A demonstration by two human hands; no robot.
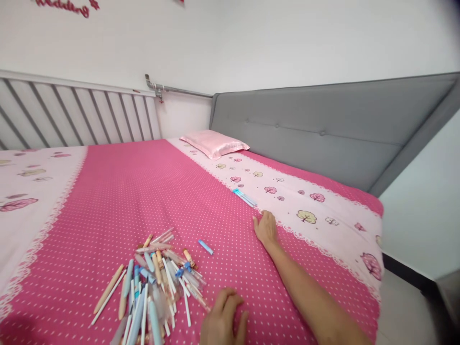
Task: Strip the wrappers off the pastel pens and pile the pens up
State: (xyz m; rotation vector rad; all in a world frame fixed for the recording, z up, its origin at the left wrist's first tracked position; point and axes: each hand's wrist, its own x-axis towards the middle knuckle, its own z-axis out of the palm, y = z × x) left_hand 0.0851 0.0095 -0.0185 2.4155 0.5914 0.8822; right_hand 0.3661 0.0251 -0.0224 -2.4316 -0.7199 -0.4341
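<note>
A loose pile of pens and pen parts (158,287) lies on the bed's pink dotted cover, with blue, white, tan and clear pieces jumbled together. My left hand (223,318) rests just right of this pile, its fingers apart and nothing in them. Farther out, my right hand (266,228) is on the cover with the thumb held away from bent fingers, and I see nothing in it. Just beyond its fingertips lie several light-blue pens (245,197) side by side in a neat row. A single short blue pen part (206,247) sits between the pile and my right hand.
A pink satin pillow (214,143) lies at the far corner of the bed. Along the right runs a grey padded headboard (298,122). A white slatted radiator (75,115) and a metal pipe (187,90) are against the far wall.
</note>
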